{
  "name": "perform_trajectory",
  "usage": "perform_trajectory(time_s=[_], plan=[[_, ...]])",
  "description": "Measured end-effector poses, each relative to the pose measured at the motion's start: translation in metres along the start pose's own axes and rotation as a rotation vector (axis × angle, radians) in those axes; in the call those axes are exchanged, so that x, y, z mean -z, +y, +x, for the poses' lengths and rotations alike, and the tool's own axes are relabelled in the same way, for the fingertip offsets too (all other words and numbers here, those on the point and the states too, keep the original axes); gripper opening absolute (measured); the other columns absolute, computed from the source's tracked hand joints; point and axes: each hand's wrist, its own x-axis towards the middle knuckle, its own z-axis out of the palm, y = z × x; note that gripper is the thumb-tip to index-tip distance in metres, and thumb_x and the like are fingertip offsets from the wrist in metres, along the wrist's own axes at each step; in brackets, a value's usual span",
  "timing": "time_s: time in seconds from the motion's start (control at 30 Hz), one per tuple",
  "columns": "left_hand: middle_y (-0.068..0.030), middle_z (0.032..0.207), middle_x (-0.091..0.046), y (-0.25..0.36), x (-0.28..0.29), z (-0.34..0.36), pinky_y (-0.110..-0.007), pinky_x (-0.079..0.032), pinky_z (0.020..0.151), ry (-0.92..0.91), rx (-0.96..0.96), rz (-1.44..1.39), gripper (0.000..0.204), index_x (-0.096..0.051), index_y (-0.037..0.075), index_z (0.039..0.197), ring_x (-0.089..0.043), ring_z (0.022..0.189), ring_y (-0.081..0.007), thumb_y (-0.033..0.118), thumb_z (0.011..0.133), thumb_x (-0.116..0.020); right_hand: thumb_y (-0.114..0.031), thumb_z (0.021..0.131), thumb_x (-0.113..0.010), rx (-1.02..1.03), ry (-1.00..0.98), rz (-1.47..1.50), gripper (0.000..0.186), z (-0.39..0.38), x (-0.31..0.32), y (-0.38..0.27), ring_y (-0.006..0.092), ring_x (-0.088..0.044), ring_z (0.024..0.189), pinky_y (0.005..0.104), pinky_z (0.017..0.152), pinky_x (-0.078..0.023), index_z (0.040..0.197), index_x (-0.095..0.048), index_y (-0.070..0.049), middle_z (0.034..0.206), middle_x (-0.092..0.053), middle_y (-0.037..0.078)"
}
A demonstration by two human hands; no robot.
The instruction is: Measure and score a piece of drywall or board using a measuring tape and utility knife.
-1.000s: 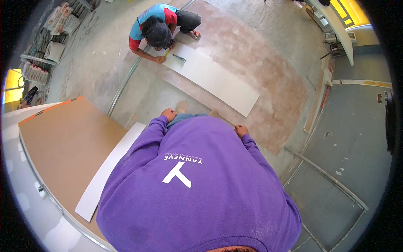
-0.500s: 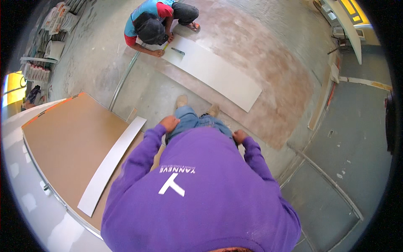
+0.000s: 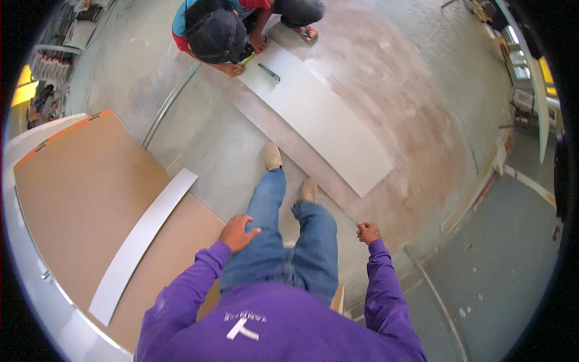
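My left hand (image 3: 239,233) is over my left thigh, thumb and fingers apart, holding nothing. To the right of my legs, my right hand (image 3: 367,233) hangs in the air with its fingers curled in, and nothing shows in it. Ahead of my feet, a long white board (image 3: 325,114) lies on the floor. A dark, slim hand tool (image 3: 269,73) rests on its far end. There a co-worker in a dark cap (image 3: 217,33) crouches, hands at the board's edge beside a yellow tape measure (image 3: 248,59).
On my left are large brown boards (image 3: 90,175) with a narrow white strip (image 3: 142,247) lying on top. A metal channel (image 3: 170,105) lies on the floor beyond them. Grey panels (image 3: 500,241) stand along the right side. Stacked materials (image 3: 54,63) fill the far left.
My hands have moved forward and more of my legs shows. My right hand has swung outward from my thigh. The co-worker and white board appear nearer.
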Motion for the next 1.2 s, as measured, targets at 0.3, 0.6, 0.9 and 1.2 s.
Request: perform_trajectory(time_s=[0.3, 0.6, 0.9, 1.2], plan=[[-0.0281, 0.149, -0.023, -0.021, -0.063, 0.147, -0.06, -0.026, 0.106, 0.468, -0.023, 0.237, 0.076, -0.04, 0.012, 0.139, -0.023, 0.135, -0.0511, 0.034, 0.074, -0.073, -0.04, 0.088, -0.061, 0.574, 0.294, -0.5, 0.044, 0.42, -0.04, -0.13, 0.0367, -0.059, 0.107, 0.0444, 0.093, -0.046, 0.11, -0.063, -0.001, 0.109, -0.065, 0.021], [-0.035, 0.146, -0.023, -0.07, -0.113, 0.216, -0.063, -0.026, 0.105, 0.921, -0.048, 0.204, 0.065, -0.04, 0.009, 0.137, -0.027, 0.134, -0.0532, 0.033, 0.081, -0.064, -0.078, 0.083, -0.038, 0.261, 1.166, -0.584, 0.091, 0.603, -0.124, -0.264, 0.0367, -0.018, 0.143, 0.0603, 0.108, -0.02, 0.15, -0.025, -0.017, 0.154, -0.021, 0.02], [-0.0349, 0.145, -0.027, -0.037, -0.088, 0.25, -0.065, -0.03, 0.102, 1.078, 0.057, 0.258, 0.068, -0.043, 0.007, 0.137, -0.029, 0.132, -0.0556, 0.035, 0.08, -0.067, -0.073, 0.088, -0.032, 0.204, 1.412, -0.663, 0.082, 0.626, -0.136, -0.254, 0.0354, -0.016, 0.144, 0.0608, 0.108, -0.017, 0.15, -0.025, -0.019, 0.155, -0.019, 0.016], [-0.0336, 0.146, -0.026, -0.023, -0.075, 0.262, -0.067, -0.029, 0.102, 1.058, 0.098, 0.266, 0.066, -0.044, 0.007, 0.135, -0.028, 0.132, -0.0572, 0.033, 0.079, -0.068, -0.072, 0.089, -0.032, 0.237, 1.391, -0.658, 0.081, 0.625, -0.138, -0.256, 0.0364, -0.017, 0.143, 0.0617, 0.109, -0.016, 0.15, -0.024, -0.02, 0.155, -0.02, 0.016]])
